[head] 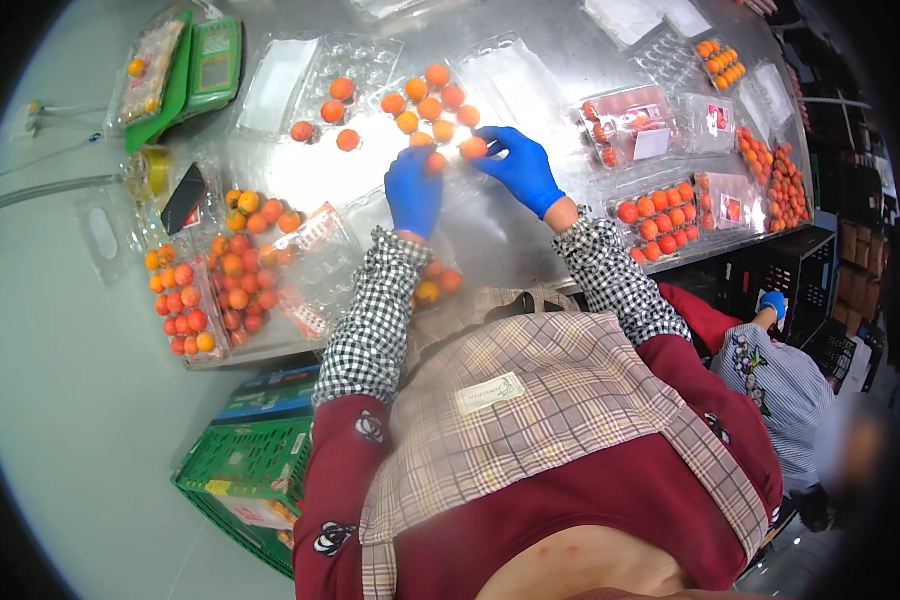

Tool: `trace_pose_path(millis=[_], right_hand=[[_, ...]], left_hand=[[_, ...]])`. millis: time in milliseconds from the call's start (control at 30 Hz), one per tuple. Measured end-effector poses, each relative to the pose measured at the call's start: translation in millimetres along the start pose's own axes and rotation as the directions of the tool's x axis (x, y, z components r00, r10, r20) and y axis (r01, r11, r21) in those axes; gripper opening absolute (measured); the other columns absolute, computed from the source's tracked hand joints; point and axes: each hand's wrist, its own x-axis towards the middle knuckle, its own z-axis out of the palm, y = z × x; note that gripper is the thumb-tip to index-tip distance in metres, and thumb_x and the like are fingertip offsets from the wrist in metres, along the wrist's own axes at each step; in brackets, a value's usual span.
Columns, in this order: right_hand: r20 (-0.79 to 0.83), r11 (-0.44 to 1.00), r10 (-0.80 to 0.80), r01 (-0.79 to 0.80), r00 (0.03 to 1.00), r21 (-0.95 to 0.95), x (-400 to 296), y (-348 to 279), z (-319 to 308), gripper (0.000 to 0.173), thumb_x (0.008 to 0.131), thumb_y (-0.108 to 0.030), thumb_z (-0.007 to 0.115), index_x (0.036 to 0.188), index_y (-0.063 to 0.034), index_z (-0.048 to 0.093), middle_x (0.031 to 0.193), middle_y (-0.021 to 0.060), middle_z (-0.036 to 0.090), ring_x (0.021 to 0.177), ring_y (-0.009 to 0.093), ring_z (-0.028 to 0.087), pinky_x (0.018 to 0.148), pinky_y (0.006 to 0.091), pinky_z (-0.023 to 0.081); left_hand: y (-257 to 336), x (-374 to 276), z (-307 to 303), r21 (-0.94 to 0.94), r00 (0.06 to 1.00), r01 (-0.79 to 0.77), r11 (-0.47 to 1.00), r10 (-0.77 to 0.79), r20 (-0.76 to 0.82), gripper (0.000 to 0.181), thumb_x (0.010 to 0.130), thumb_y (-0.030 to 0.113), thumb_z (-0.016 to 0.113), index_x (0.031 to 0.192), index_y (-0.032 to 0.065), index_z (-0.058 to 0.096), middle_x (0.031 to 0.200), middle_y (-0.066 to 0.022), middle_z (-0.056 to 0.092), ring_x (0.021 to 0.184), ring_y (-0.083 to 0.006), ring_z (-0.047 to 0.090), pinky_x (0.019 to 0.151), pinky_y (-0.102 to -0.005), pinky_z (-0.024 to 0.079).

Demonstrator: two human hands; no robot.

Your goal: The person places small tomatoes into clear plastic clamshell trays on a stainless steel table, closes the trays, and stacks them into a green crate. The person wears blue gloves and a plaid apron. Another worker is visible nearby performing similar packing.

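My left hand, in a blue glove, has an orange-red tomato at its thumb side. Its fingertips reach a second tomato at the near end of a clear plastic punnet. Between the thumb and fingers of my gloved right hand is another orange tomato, at the punnet's near right corner. Rows of orange and red tomatoes fill much of this punnet. Its open lid, lined with a white sheet, lies to the right.
Left of it, another open punnet has a few tomatoes near it. Loose tomatoes and a filled pack lie at the table's left end. Packed punnets stand right. A green scale is far left; green crates sit below. A co-worker's gloved hand shows at right.
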Motion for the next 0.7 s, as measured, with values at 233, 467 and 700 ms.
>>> trace_pose_path(millis=[233, 467, 700], right_hand=[[-0.063, 0.992, -0.128, 0.128, 0.99, 0.005, 1.4, -4.2, 1.3, 0.041, 0.085, -0.014, 0.076, 0.123, -0.01, 0.066, 0.107, 0.0042, 0.07, 0.087, 0.014, 0.068, 0.079, 0.0293, 0.056], [0.467, 0.605, 0.227, -0.499, 0.855, 0.62, 3.9, -9.9, -11.0, 0.033, 0.098, -0.034, 0.062, 0.114, -0.0058, 0.067, 0.102, 0.0032, 0.068, 0.087, 0.016, 0.064, 0.084, 0.0262, 0.05], [0.649, 0.05, 0.055, -0.651, 0.759, 0.758, 3.2, 0.6, 2.2, 0.042, 0.101, -0.045, 0.054, 0.118, -0.0078, 0.063, 0.099, 0.0028, 0.066, 0.084, 0.013, 0.06, 0.076, 0.0246, 0.049]], left_hand=[[-4.7, -9.5, 2.1, -0.199, 0.99, 0.124, 0.972, -0.134, -0.035, 0.032, 0.083, 0.008, 0.073, 0.114, 0.0071, 0.07, 0.101, -0.007, 0.069, 0.083, -0.0194, 0.066, 0.077, -0.0352, 0.054], [13.2, -3.5, -37.2, -0.779, 0.691, 0.626, -0.036, -0.438, 0.575, 0.044, 0.101, 0.039, 0.054, 0.134, 0.0087, 0.056, 0.106, -0.005, 0.064, 0.091, -0.0164, 0.059, 0.083, -0.0286, 0.046], [27.2, -10.5, -42.5, -0.665, 0.606, 0.565, -0.489, -0.301, 0.736, 0.049, 0.102, 0.052, 0.048, 0.12, 0.0087, 0.061, 0.09, -0.0034, 0.06, 0.079, -0.0149, 0.053, 0.073, -0.0296, 0.043]])
